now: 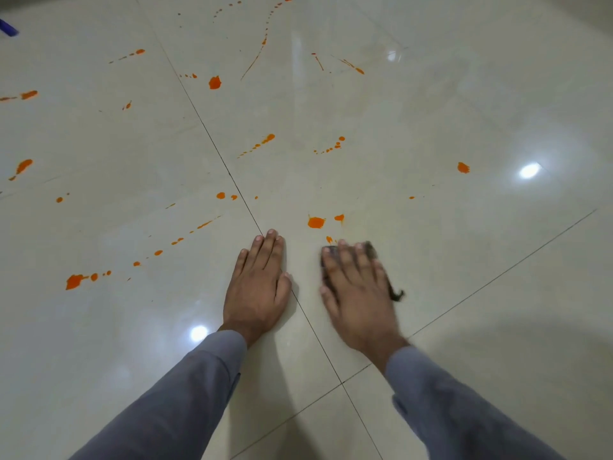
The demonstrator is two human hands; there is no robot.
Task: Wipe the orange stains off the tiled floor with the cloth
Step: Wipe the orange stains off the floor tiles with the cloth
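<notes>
Orange stains are scattered over the glossy cream tiled floor [431,111]. The nearest blot [316,222] lies just beyond my right hand, with a small spot [329,240] at its fingertips. My right hand [356,287] lies flat with straight fingers, pressing a dark cloth [394,293] onto the tile; the cloth is mostly hidden under the palm and shows at the fingertips and the right edge. The hand is motion-blurred. My left hand [257,285] rests flat on the floor beside it, fingers straight, holding nothing.
More orange splashes spread to the left [74,281], the middle [215,82] and the right [463,168]. A blue object [8,28] pokes in at the top left edge. Dark grout lines cross the floor between my hands.
</notes>
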